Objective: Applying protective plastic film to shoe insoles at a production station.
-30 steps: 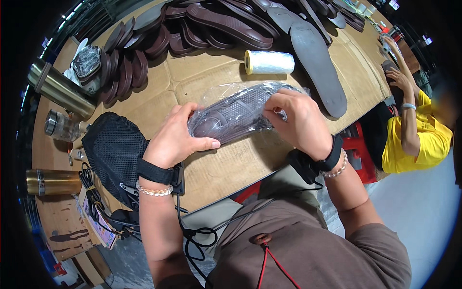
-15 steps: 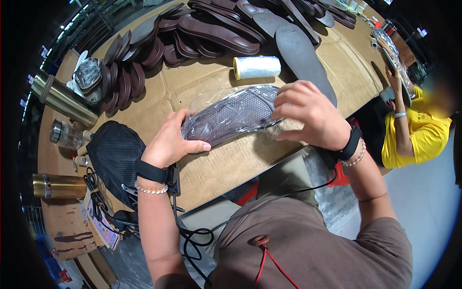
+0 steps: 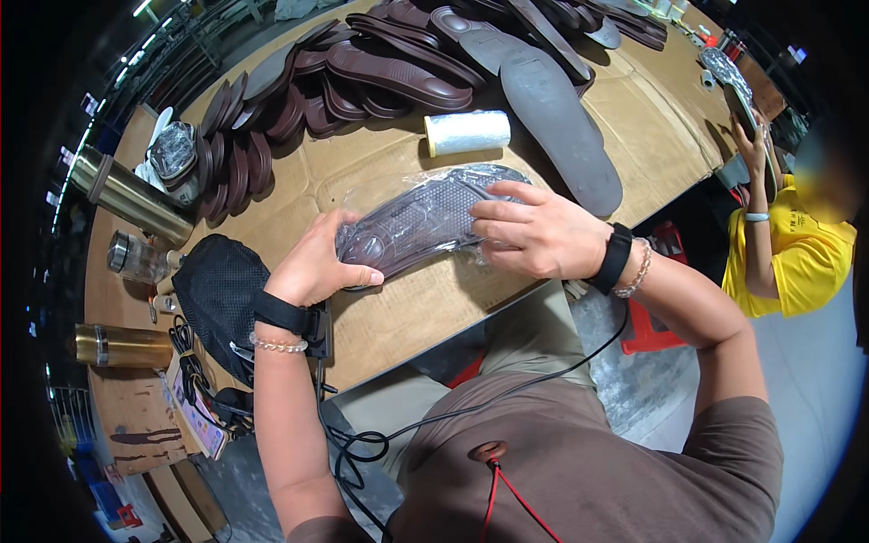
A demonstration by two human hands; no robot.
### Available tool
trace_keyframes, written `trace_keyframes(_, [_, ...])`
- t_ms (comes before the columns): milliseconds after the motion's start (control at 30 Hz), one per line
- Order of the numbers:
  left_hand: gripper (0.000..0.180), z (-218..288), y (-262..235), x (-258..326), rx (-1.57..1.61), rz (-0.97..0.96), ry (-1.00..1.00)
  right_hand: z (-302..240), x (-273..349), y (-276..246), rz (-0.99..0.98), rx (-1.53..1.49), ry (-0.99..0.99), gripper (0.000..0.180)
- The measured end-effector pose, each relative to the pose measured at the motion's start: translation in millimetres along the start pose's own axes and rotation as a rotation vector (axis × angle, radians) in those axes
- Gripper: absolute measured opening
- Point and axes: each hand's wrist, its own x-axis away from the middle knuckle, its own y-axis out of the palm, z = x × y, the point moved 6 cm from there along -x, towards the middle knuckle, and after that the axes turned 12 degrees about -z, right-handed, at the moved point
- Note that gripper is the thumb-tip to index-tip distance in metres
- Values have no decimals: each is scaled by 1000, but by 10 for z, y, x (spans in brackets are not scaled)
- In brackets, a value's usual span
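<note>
A dark shoe sole (image 3: 421, 217) wrapped in loose clear plastic film lies tilted just above the cardboard-covered table (image 3: 434, 312). My left hand (image 3: 312, 262) grips its left end, thumb along the near edge and fingers behind it. My right hand (image 3: 543, 231) is closed over the right part, its bent fingers on the film; the thumb is hidden. Just beyond the sole lies a roll of clear film (image 3: 469, 133) with a yellowish core.
Brown soles (image 3: 398, 72) are heaped at the back, with a grey sole (image 3: 561, 127) reaching toward my right hand. At left stand a black mesh bag (image 3: 220, 294), steel flask (image 3: 136, 197), glass jar (image 3: 136, 258) and gold tumbler (image 3: 122, 346). A co-worker in yellow (image 3: 783, 258) holds a sole at right.
My right hand has moved left and come down onto the wrapped sole, its fingers now closer together on the film. My left hand keeps its grip on the left end.
</note>
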Motion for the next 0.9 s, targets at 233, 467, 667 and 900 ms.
trace_keyframes(233, [90, 92, -8, 7, -52, -14, 14, 348, 90, -66, 257, -779, 558, 8])
trace_keyframes(467, [94, 180, -25, 64, -70, -36, 27, 355, 94, 92, 136, -945, 779, 15])
trace_keyframes(667, [58, 975, -397, 374, -148, 490, 368, 305, 43, 43, 114, -825, 751, 15])
trace_keyframes(900, [41, 1333, -146, 23, -153, 178, 556, 228, -73, 38, 92, -793, 717, 19])
